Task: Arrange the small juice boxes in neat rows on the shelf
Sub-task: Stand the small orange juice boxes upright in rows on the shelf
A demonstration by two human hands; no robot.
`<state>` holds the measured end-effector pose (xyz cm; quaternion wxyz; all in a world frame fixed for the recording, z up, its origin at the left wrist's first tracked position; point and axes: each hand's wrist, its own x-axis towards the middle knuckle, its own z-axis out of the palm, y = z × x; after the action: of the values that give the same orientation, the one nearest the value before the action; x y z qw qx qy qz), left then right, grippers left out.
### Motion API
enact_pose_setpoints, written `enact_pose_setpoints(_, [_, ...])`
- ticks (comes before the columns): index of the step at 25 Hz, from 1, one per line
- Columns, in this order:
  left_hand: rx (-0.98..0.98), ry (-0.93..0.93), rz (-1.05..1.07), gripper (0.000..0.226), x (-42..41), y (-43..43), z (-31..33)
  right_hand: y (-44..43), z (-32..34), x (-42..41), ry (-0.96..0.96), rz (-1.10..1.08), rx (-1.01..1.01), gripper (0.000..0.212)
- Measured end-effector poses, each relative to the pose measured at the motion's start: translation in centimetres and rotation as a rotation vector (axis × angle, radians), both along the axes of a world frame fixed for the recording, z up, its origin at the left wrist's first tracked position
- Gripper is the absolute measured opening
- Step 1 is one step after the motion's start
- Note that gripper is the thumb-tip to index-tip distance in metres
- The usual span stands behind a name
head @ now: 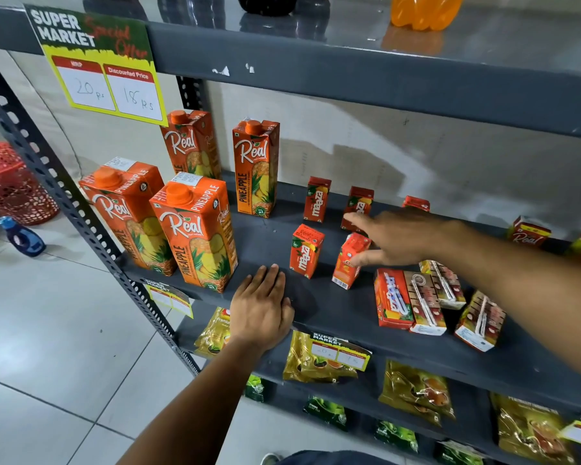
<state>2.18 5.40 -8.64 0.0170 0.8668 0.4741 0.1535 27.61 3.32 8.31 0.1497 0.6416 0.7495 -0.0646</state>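
Small orange-red Maaza juice boxes stand on the dark grey shelf [316,307]. Two stand upright at the back [317,199] [359,203], and a third [416,203] shows behind my hand. In front, one box [306,251] stands upright. Beside it a tilted box [349,263] leans under my right hand [406,236], whose thumb and fingers touch its top. Several more small boxes [426,302] lie flat to the right. My left hand [260,307] rests flat on the shelf's front edge, holding nothing.
Tall Real pineapple cartons [195,236] fill the shelf's left part. More small Real boxes [529,231] sit at the far right. Tea packets [319,357] lie on the shelf below. A price sign [101,65] hangs from the upper shelf. A red basket [10,182] and a blue bottle [22,236] stand on the floor at left.
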Motion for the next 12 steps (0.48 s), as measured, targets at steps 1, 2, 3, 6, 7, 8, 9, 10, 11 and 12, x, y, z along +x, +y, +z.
enact_pose_setpoints(1, [0.0, 0.004, 0.0, 0.055, 0.01, -0.03, 0.03, -0.11, 0.03, -0.08, 0.009, 0.016, -0.016, 0.096])
enact_pose_setpoints(2, [0.001, 0.005, 0.002, 0.055, 0.02, -0.03, 0.04, -0.14, 0.04, -0.17, 0.012, 0.052, -0.03, 0.089])
enact_pose_setpoints(3, [0.003, 0.004, 0.005, 0.055, 0.04, -0.02, 0.05, -0.12, 0.05, -0.28, 0.019, 0.083, -0.044, 0.077])
enact_pose_setpoints(6, [0.008, 0.0, 0.004, 0.055, 0.05, -0.06, 0.05, -0.01, 0.09, -0.52, 0.026, 0.065, -0.015, 0.045])
enact_pose_setpoints(7, [0.007, -0.002, 0.005, 0.055, 0.02, -0.08, 0.02, -0.02, 0.05, -0.69, 0.031, 0.044, -0.001, 0.04])
enact_pose_setpoints(8, [0.008, -0.003, 0.006, 0.055, 0.02, -0.08, 0.02, -0.07, -0.04, -0.86, 0.042, 0.024, 0.011, 0.038])
enact_pose_setpoints(9, [0.008, -0.002, 0.007, 0.055, 0.03, -0.06, 0.0, -0.1, -0.16, -1.0, 0.045, 0.005, 0.02, 0.038])
enact_pose_setpoints(10, [0.009, 0.0, 0.009, 0.055, 0.04, -0.04, -0.01, -0.09, -0.29, -1.07, 0.041, -0.011, 0.03, 0.04])
enact_pose_setpoints(11, [0.009, 0.001, 0.009, 0.055, 0.07, -0.05, -0.02, -0.08, -0.51, -1.08, 0.032, -0.027, 0.032, 0.043])
enact_pose_setpoints(12, [0.01, -0.001, 0.007, 0.054, 0.1, -0.07, -0.03, -0.1, -0.75, -0.97, 0.03, -0.041, 0.028, 0.048])
